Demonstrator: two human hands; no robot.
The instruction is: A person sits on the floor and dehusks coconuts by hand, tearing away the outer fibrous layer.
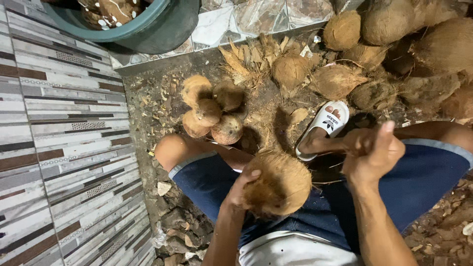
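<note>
A husked brown coconut (281,182) rests in my lap against my blue shorts. My left hand (240,191) cups its left side, fingers curled over the fibrous shell. My right hand (372,152) is raised just right of the coconut, thumb up, closed around a dark stick-like handle (322,145) that points left; whatever is at its far end is not visible. The two hands are apart, with the coconut between and below them.
Several husked coconuts (212,111) are piled on the dirt ahead of my knees. Larger coconuts still in husk (394,54) and torn husk fibres (251,59) lie at the upper right. A white sandal (325,123) is on my foot. A teal basin (162,29) stands at the top left beside a striped tiled surface (64,148).
</note>
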